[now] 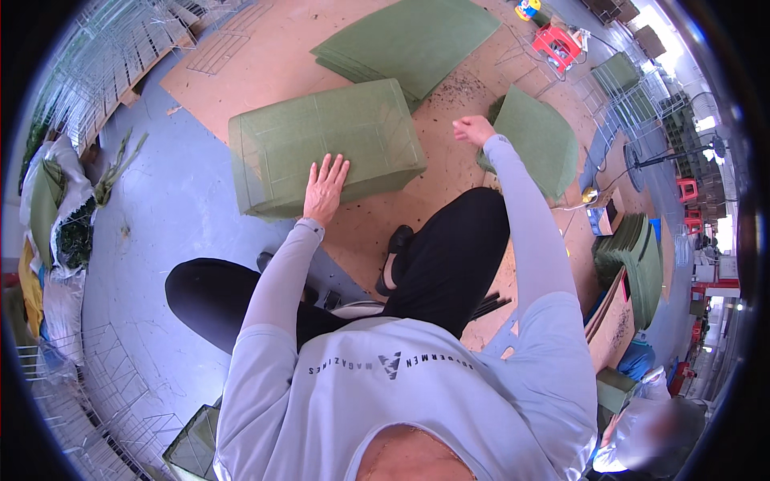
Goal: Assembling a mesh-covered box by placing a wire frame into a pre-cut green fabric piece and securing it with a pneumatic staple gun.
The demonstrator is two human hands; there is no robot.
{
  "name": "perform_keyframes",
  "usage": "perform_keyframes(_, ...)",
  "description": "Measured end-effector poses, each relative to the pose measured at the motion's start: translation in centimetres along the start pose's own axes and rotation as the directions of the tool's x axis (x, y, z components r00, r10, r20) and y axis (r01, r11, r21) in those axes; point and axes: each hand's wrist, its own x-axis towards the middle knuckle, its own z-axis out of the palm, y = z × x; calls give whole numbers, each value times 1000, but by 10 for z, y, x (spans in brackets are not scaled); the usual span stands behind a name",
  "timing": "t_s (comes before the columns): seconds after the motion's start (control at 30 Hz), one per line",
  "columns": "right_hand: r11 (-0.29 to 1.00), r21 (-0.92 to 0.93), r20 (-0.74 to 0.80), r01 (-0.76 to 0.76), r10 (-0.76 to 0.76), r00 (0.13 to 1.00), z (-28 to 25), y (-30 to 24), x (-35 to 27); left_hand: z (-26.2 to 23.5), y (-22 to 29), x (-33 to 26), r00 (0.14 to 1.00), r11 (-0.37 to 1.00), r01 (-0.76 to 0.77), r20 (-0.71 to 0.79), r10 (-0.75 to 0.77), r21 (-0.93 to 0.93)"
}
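A box-shaped wire frame covered in green sheet material (329,132) lies before me on the brown board, with thin wires showing through its cover. My left hand (324,191) rests flat on its near side, fingers stretched out. To the right of the box, my right hand (473,130) is raised with its fingers curled and pressed together. Whatever that hand may hold is too small to make out. Beside it lies a stack of green sheets (539,140) with a rounded edge. Another pile of larger green sheets (413,44) spreads out beyond the box.
Bare wire frames (104,56) stand at the far left, above white sacks (62,297). A red stool (559,48) and a fan (635,164) are at the far right. Green pieces (634,268) stand on the right. Another person (650,433) sits at the lower right.
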Motion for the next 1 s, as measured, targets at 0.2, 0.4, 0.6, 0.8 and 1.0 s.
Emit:
perform_keyframes(0.2,955,293,64,-49,31,997,47,44,0,-10,9,7,999,999,-4,45,6,-41)
perform_keyframes(0.4,792,610,-143,-30,147,979,105,51,15,-13,13,12,993,999,11,118,-6,-43)
perform_keyframes(0.6,931,315,-117,182,-152,981,108,57,15,-9,10,17,992,1000,-17,123,16,1)
perform_keyframes(0.8,929,316,-264,193,-110,958,109,50,-6,-4,9,18,994,999,-19,106,22,-31)
perform_keyframes(1.0,961,115,-435,252,-179,882,120,42,-28,2,8,16,995,997,-24,98,17,67)
